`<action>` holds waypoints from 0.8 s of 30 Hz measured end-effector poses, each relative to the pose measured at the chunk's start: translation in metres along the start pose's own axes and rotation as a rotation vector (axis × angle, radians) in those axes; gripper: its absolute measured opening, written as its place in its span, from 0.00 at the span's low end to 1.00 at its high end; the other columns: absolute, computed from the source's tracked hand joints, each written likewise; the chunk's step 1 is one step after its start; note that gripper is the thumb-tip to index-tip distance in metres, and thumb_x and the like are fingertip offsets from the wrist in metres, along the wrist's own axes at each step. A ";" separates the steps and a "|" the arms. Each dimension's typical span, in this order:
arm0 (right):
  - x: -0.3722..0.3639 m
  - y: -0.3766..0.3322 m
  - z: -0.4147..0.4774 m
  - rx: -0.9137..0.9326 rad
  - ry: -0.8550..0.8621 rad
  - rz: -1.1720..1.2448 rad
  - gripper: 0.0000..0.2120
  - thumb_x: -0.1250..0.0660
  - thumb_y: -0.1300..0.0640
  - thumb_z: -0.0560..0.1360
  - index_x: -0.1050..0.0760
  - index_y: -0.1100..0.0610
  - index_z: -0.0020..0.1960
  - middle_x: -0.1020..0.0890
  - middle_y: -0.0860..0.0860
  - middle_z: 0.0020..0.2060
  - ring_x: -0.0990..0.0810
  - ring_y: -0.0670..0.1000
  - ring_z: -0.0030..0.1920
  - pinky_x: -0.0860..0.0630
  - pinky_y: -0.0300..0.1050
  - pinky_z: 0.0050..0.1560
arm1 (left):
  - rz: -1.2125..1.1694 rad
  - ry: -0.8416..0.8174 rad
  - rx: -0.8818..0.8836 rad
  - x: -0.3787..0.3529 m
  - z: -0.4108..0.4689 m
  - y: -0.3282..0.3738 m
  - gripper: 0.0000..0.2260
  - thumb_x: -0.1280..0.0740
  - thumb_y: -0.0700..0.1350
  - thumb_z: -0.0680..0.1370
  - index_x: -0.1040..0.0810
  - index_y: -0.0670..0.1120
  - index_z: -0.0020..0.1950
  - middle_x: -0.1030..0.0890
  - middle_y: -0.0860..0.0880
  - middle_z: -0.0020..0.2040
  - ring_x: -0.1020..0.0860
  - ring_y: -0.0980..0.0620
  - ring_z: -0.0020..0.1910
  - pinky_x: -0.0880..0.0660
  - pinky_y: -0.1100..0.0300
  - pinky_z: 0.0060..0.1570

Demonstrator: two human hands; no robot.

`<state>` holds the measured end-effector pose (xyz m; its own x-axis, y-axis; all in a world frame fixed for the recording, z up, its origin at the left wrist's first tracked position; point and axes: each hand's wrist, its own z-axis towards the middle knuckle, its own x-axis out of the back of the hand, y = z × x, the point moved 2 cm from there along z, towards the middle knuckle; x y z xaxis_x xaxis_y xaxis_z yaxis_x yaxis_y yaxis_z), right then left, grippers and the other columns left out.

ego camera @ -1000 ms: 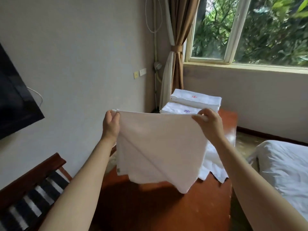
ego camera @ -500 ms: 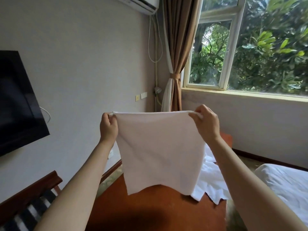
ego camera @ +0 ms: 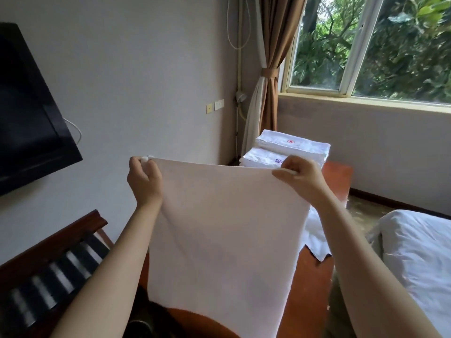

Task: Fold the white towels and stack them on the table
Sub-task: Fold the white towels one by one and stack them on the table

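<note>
The towel point(ego camera: 224, 235) hangs in the air over the near end of the table point(ego camera: 314, 289), its lower edge close above the wood. The left hand point(ego camera: 144, 181) pinches its top left corner and the right hand point(ego camera: 300, 181) pinches its top right corner, each with only a little cloth between thumb and fingers. If either pinch slips, that corner would likely drop and the sheet would swing askew. Lowered unevenly, the bottom edge could drag and crease. It faces the person flat, its top edge running left to right, and its long axis seems to run top to bottom. Farther on, a loose towel point(ego camera: 314, 235) at the right edge could snag it. Folded towels point(ego camera: 292, 147) sit stacked at the far end.
</note>
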<state>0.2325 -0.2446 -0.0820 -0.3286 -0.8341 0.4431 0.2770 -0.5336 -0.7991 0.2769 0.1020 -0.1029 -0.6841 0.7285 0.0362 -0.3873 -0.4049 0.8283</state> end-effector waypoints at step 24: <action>-0.132 0.240 0.019 -0.597 -0.139 -0.615 0.03 0.36 0.56 0.78 0.27 0.55 0.49 0.21 0.56 0.46 0.24 0.56 0.45 0.33 0.46 0.37 | 0.634 -0.934 0.555 -0.205 -0.027 -0.254 0.12 0.45 0.41 0.83 0.29 0.36 0.61 0.22 0.35 0.56 0.18 0.41 0.45 0.30 0.67 0.22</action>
<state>0.3594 -0.2653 -0.3244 -0.1406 -0.4522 0.8807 -0.4466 -0.7650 -0.4641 0.4984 0.0406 -0.3359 0.1307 0.6954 0.7066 0.3154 -0.7049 0.6353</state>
